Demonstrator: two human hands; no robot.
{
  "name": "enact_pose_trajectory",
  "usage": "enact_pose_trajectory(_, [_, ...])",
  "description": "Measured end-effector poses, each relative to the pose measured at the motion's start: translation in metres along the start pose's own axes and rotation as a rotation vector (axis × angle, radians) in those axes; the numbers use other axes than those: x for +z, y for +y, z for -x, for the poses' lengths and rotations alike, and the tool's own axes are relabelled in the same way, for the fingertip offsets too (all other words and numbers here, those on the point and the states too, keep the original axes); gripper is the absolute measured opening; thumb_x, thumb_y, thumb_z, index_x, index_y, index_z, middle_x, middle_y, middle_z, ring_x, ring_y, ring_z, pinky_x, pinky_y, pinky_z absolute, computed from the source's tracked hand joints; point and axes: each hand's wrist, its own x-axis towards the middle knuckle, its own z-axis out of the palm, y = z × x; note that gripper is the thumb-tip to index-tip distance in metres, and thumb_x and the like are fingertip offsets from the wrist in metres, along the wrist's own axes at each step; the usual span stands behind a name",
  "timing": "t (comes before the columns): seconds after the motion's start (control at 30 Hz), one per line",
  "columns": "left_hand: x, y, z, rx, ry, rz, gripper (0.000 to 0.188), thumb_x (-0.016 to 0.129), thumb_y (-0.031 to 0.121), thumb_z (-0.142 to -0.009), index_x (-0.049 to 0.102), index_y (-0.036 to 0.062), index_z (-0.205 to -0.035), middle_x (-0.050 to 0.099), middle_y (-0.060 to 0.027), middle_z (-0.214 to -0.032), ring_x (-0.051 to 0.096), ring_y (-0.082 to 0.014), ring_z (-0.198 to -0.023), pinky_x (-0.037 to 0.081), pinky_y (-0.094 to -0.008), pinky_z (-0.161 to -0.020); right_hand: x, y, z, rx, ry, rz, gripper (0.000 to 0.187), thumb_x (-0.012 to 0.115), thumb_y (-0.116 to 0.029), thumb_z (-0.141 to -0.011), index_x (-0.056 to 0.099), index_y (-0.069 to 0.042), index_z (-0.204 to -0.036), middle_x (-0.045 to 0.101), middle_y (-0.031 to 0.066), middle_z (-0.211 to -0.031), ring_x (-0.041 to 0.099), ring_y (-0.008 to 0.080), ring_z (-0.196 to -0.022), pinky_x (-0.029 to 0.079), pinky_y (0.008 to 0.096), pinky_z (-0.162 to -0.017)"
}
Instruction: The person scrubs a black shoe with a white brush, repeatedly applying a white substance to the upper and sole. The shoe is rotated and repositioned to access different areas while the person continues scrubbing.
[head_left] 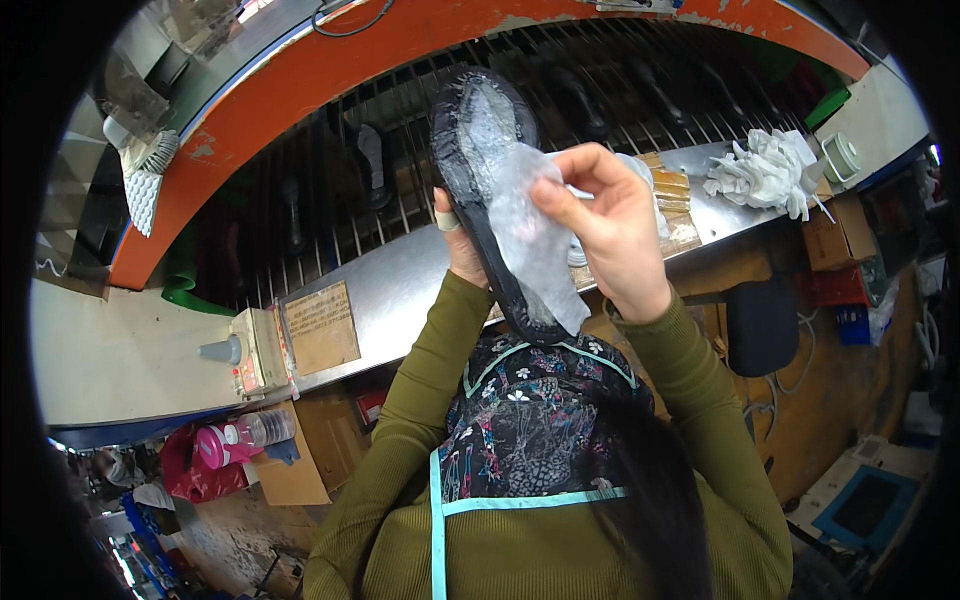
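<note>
In front of my chest, a black lasted shoe upper is held bottom side out, tilted, with its toe away from me. Its underside is pale grey, with gathered black edges round it. My left hand grips the shoe from its left side; a light wrap circles one finger, and the other fingers are hidden behind the shoe. Between thumb and fingers, my right hand pinches a thin, translucent white sheet. This sheet lies over the middle and heel part of the underside, one corner hanging past the heel.
Beyond the shoe, dark shoe parts lie on a rod conveyor under an orange arch. Along the metal ledge are a cardboard piece and crumpled white paper. A beige box stands left; a dark stool stands right.
</note>
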Motion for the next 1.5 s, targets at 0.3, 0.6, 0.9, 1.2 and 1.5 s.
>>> enact_pose_trajectory(0.3, [-0.013, -0.005, 0.026, 0.045, -0.03, 0.095, 0.098, 0.049, 0.079, -0.075, 0.032, 0.0112, -0.144, 0.046, -0.0105, -0.137, 0.047, -0.0264, -0.125, 0.04, -0.042, -0.106, 0.022, 0.023, -0.031, -0.094, -0.004, 0.027, 0.012, 0.069, -0.005, -0.086, 0.061, -0.001, -0.095, 0.065, 0.0069, -0.098, 0.059, 0.0096, -0.088, 0.047, 0.0232, -0.081])
enact_pose_trajectory(0.6, [-0.044, 0.007, 0.032, 0.09, -0.021, -0.029, 0.106, 0.053, 0.081, -0.071, 0.028, 0.0094, -0.146, 0.043, -0.01, -0.14, 0.046, -0.0248, -0.126, 0.041, -0.0401, -0.106, 0.03, 0.05, -0.045, -0.247, 0.207, 0.601, 0.017, 0.076, -0.019, -0.078, 0.067, -0.007, -0.086, 0.05, 0.0218, -0.133, 0.028, 0.0327, -0.138, 0.016, 0.0471, -0.113])
enact_pose_trajectory(0.9, [-0.047, 0.006, 0.028, 0.049, 0.101, 0.096, 0.106, 0.057, 0.08, -0.069, 0.037, 0.0048, -0.141, 0.052, -0.0122, -0.132, 0.055, -0.0243, -0.117, 0.046, -0.0388, -0.1, 0.01, 0.036, -0.034, -0.472, 0.034, 0.899, 0.041, 0.074, -0.013, -0.076, 0.054, -0.003, -0.11, 0.051, 0.0139, -0.122, 0.031, 0.0327, -0.136, 0.018, 0.0463, -0.113])
enact_pose_trajectory(1.2, [-0.057, 0.002, 0.018, 0.022, 0.114, 0.081, 0.102, 0.053, 0.081, -0.071, 0.04, 0.0067, -0.139, 0.055, -0.0129, -0.128, 0.059, -0.0233, -0.112, 0.051, -0.0367, -0.095, 0.0, 0.035, 0.028, -0.345, -0.282, 1.236, 0.015, 0.079, -0.015, -0.067, 0.066, -0.009, -0.073, 0.033, 0.0199, -0.149, 0.003, 0.0488, -0.142, 0.009, 0.0602, -0.112])
enact_pose_trajectory(1.5, [-0.052, 0.002, 0.012, 0.01, 0.118, 0.103, 0.102, 0.054, 0.081, -0.071, 0.041, 0.0065, -0.139, 0.053, -0.0127, -0.131, 0.056, -0.0233, -0.116, 0.049, -0.0367, -0.098, 0.002, 0.016, 0.01, -0.191, -0.505, 1.004, 0.017, 0.071, -0.017, -0.08, 0.058, -0.007, -0.076, 0.023, 0.0215, -0.153, -0.007, 0.0496, -0.142, 0.005, 0.0636, -0.11])
